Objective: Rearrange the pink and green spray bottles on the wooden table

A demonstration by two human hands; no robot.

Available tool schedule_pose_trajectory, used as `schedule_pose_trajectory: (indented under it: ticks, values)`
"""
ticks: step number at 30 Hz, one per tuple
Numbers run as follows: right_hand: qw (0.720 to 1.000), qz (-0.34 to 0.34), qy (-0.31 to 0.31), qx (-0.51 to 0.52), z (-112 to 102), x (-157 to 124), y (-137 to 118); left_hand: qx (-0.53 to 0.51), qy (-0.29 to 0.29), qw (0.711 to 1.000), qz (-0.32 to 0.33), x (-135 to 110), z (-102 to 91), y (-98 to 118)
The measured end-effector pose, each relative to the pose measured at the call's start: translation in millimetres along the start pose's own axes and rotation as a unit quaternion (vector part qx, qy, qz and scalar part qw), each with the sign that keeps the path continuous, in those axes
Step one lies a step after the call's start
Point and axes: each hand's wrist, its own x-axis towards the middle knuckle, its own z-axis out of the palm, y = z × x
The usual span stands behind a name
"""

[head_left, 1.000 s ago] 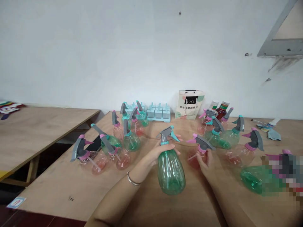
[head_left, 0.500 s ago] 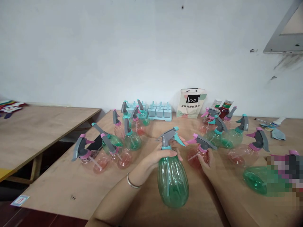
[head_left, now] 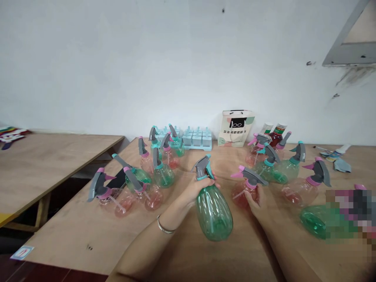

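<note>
Pale wall [head_left: 117, 66] rises behind a wooden table [head_left: 76, 235], with a second table [head_left: 55, 164] off to the left. Near the middle of the wooden table, the left hand [head_left: 205, 186], a bracelet [head_left: 164, 226] at its wrist, has its grip wrapped around the neck of a green spray bottle [head_left: 216, 217]. That bottle leans with its head up; I cannot tell whether its base touches the table. Just beside it, the right hand [head_left: 257, 200] has its grip curled around the body of a pink spray bottle [head_left: 241, 196], nozzle facing left. More bottles [head_left: 164, 177] sit in groups on both sides. Near the wall are light blue ice-pop molds [head_left: 197, 140] and a paper bag [head_left: 235, 135]; a cloth [head_left: 342, 165] lies far right.
</note>
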Motion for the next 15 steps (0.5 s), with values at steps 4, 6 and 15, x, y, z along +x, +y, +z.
schedule_pose_trajectory:
  ticks: [4, 6, 15]
  values:
    - [0.999, 0.002, 0.019, 0.031, 8.6, -2.1, 8.1, 0.052, -0.084, 0.995, 0.014, -3.0, 0.3, 3.4]
    - [0.998, -0.005, 0.019, 0.051, 10.5, -2.7, 9.8, 0.073, -0.13, 0.989, 0.016, -3.0, 0.3, 5.8]
    - [0.998, 0.014, 0.003, 0.054, 8.3, -4.0, 11.2, 0.063, -0.062, 0.996, 0.019, -4.4, 2.6, 5.3]
